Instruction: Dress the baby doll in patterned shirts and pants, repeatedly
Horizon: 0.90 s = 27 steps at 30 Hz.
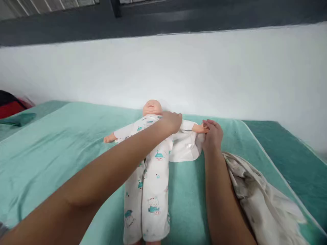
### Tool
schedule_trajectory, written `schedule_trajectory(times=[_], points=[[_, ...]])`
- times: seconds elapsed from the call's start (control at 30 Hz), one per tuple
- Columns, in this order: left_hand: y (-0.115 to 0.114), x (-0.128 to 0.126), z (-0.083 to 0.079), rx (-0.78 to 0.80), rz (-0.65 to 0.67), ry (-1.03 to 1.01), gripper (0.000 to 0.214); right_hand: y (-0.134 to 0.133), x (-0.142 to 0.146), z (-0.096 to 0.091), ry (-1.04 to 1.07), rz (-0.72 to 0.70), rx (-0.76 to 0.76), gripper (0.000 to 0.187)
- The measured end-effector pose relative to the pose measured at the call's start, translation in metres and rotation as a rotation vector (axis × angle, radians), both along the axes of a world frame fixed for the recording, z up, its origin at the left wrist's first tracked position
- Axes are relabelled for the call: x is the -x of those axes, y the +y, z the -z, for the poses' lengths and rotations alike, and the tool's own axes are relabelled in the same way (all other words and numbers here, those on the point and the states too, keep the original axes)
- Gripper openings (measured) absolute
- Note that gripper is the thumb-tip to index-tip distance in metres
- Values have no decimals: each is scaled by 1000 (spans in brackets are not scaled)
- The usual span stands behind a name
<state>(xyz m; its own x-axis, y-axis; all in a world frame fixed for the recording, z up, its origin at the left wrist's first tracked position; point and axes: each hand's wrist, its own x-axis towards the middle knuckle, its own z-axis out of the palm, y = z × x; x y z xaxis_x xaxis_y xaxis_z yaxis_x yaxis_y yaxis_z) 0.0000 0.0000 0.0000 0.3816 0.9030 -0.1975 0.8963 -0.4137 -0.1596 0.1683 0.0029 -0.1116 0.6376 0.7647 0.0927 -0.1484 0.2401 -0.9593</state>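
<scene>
Doll [149,190], just one, lies face-up; left hand [171,121] grips its shoulder, right hand [212,135] clasps its wrist.

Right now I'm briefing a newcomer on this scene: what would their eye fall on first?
A baby doll in a white printed sleepsuit lies face up in the middle of a teal sheet. The left hand rests on its shoulder by the neck, and the right hand holds the doll's outstretched hand. A crumpled pale cloth lies at the lower right, beside the right forearm.
</scene>
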Motion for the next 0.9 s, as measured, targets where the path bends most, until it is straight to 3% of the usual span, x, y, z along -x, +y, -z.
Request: schedule_trajectory(times=[0.1, 0.2, 0.3, 0.37, 0.47, 0.6, 0.7, 0.9], points=[[-10, -8, 11, -79, -8, -119, 53, 0, 5, 1, -96, 44, -6, 17], [-28, -4, 15, -148, 34, -251, 37, -6, 11, 0, -388, 93, 54, 22], [-51, 23, 16, -225, 75, -434, 30, -14, 23, -5, -663, 52, 91, 35], [-62, 53, 23, -303, 41, -616, 30, -18, 37, -8, -739, -83, 49, 43], [-64, 104, 44, -397, -108, -945, 29, -24, 62, -13, -763, -373, -36, 47], [-51, 152, 74, -261, -297, -1326, 32, -29, 87, -16, -829, -575, -81, 45], [-45, 162, 81, -163, -318, -1448, 30, -31, 93, -18, -834, -618, -57, 43], [-50, 154, 75, -101, -320, -1504, 32, -31, 92, -18, -679, -708, -3, 43]])
